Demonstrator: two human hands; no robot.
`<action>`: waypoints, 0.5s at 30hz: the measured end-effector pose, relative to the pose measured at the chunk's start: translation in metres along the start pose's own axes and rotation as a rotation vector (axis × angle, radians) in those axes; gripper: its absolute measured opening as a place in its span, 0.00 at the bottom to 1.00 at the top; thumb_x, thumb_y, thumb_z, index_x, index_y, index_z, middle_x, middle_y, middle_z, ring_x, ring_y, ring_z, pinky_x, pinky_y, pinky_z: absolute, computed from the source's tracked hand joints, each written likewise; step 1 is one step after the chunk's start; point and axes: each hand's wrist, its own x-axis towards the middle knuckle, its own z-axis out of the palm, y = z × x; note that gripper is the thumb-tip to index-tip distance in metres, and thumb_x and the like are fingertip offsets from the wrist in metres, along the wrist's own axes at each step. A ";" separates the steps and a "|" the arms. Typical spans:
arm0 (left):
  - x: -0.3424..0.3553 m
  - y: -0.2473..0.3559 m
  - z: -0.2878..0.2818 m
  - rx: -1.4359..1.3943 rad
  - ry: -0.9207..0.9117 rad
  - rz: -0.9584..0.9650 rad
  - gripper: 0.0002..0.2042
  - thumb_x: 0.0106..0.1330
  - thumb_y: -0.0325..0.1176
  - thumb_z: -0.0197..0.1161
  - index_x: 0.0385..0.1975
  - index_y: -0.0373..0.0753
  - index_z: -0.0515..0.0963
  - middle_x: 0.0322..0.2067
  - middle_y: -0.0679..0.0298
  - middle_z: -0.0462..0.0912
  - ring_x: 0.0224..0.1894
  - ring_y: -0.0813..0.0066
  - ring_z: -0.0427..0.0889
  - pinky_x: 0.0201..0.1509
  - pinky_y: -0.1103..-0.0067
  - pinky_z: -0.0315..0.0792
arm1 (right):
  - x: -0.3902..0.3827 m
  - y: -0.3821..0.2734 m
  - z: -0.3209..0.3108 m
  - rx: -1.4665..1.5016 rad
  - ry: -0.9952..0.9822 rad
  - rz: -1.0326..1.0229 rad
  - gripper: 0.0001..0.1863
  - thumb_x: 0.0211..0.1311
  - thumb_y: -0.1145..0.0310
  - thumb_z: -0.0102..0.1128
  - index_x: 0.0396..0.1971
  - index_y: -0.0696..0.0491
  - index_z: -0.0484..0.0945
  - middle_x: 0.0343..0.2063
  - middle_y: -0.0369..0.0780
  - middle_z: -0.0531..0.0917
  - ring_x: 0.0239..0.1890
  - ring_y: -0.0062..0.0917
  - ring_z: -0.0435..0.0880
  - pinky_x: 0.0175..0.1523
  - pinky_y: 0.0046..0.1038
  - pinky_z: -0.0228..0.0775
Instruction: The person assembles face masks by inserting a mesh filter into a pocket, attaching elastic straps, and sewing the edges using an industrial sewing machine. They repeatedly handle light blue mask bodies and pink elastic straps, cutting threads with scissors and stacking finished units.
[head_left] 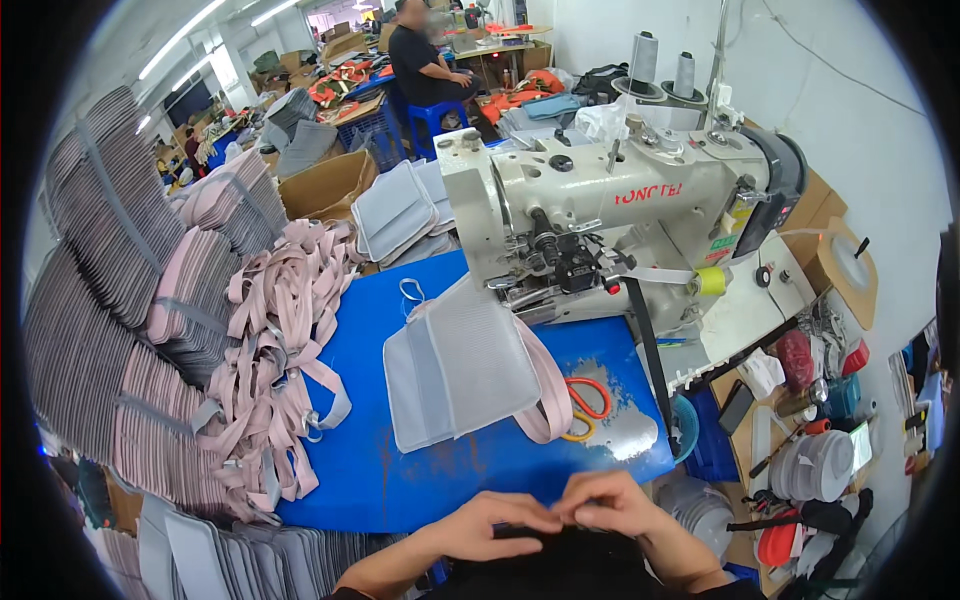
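Observation:
Both hands are close together in front of my body, at the near edge of the blue table (440, 500). My left hand (490, 525) has its thumb apart from the fingers, with nothing visible in the gap. Its fingertips meet those of my right hand (608, 505), whose fingers are curled and pressed together; whether they pinch something small is hidden. Beyond the hands lies a grey mesh fabric panel (470, 370), with a pink strap (545, 390) sticking out at its right side. Scissors with orange and yellow handles (590, 405) lie partly under the strap.
A white sewing machine (600, 190) stands at the back right. Pink straps (285, 340) lie heaped on the left, beside tall stacks of bundled fabric panels (110, 200). Tools and spools crowd a side shelf (740, 450) at right. A person (425, 60) sits farther back.

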 end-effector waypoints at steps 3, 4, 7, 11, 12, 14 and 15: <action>-0.006 0.017 0.003 -0.255 -0.176 0.098 0.16 0.69 0.25 0.72 0.57 0.34 0.85 0.54 0.53 0.87 0.57 0.56 0.86 0.65 0.66 0.76 | 0.000 -0.026 0.001 0.078 -0.376 -0.108 0.15 0.68 0.72 0.69 0.51 0.60 0.87 0.43 0.45 0.88 0.46 0.33 0.88 0.51 0.34 0.78; 0.001 0.024 0.005 -0.310 -0.222 0.136 0.16 0.69 0.26 0.72 0.56 0.34 0.85 0.53 0.53 0.88 0.57 0.56 0.86 0.64 0.66 0.77 | 0.002 -0.032 0.004 0.112 -0.433 -0.125 0.16 0.68 0.72 0.69 0.53 0.60 0.87 0.44 0.46 0.87 0.45 0.33 0.88 0.50 0.34 0.78; 0.000 0.019 0.013 -0.356 -0.329 0.143 0.15 0.70 0.30 0.72 0.53 0.31 0.86 0.55 0.47 0.84 0.57 0.51 0.84 0.64 0.63 0.74 | 0.004 -0.040 0.010 0.100 -0.491 -0.143 0.17 0.67 0.72 0.71 0.55 0.59 0.86 0.44 0.45 0.87 0.43 0.33 0.88 0.49 0.32 0.78; 0.003 0.020 0.005 -0.009 -0.061 0.088 0.16 0.67 0.27 0.75 0.54 0.34 0.86 0.51 0.53 0.89 0.55 0.55 0.87 0.62 0.67 0.78 | 0.001 -0.022 -0.004 -0.033 -0.217 -0.022 0.17 0.68 0.72 0.70 0.54 0.59 0.86 0.43 0.42 0.88 0.44 0.26 0.86 0.49 0.28 0.77; 0.008 0.021 0.001 0.131 0.100 0.175 0.17 0.64 0.26 0.77 0.52 0.36 0.87 0.49 0.55 0.89 0.53 0.56 0.88 0.58 0.68 0.80 | 0.002 -0.019 -0.006 -0.017 -0.084 0.015 0.16 0.69 0.72 0.69 0.54 0.59 0.86 0.43 0.41 0.88 0.44 0.24 0.86 0.49 0.27 0.77; 0.011 0.021 -0.014 0.431 0.305 0.188 0.18 0.58 0.25 0.79 0.50 0.38 0.88 0.48 0.57 0.90 0.50 0.60 0.89 0.55 0.69 0.81 | 0.003 -0.015 -0.010 0.018 0.096 0.058 0.14 0.71 0.72 0.67 0.54 0.59 0.86 0.44 0.40 0.88 0.45 0.22 0.86 0.51 0.26 0.77; 0.012 0.021 -0.021 0.598 0.402 0.206 0.20 0.55 0.25 0.80 0.49 0.39 0.88 0.47 0.59 0.89 0.49 0.61 0.89 0.52 0.70 0.81 | 0.005 -0.015 -0.014 0.037 0.143 0.066 0.14 0.72 0.73 0.66 0.54 0.59 0.86 0.44 0.40 0.88 0.45 0.22 0.86 0.52 0.25 0.77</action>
